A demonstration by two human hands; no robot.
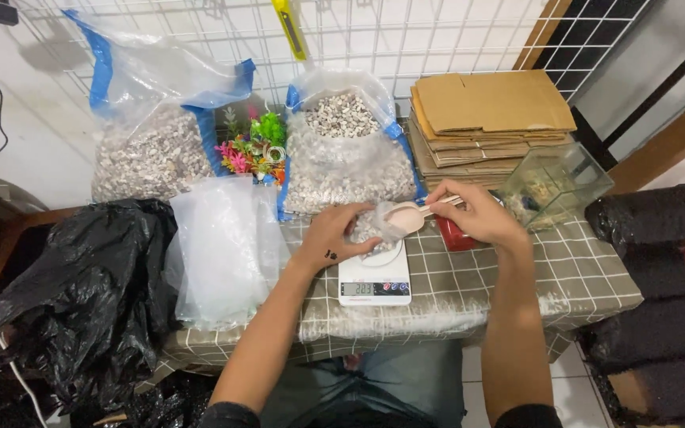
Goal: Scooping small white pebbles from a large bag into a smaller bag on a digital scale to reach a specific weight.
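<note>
While on the scale (374, 279), small gravel-filled bag (368, 228), scoop (407, 216) inside.

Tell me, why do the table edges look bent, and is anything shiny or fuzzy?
Head view: the wide lens bows the table edge and the wire grid; soft, even light, faint shadows; glare on the clear bags and glass tank; the scoop in the right hand is slightly blurred; the left hand and scale look sharp.
</note>
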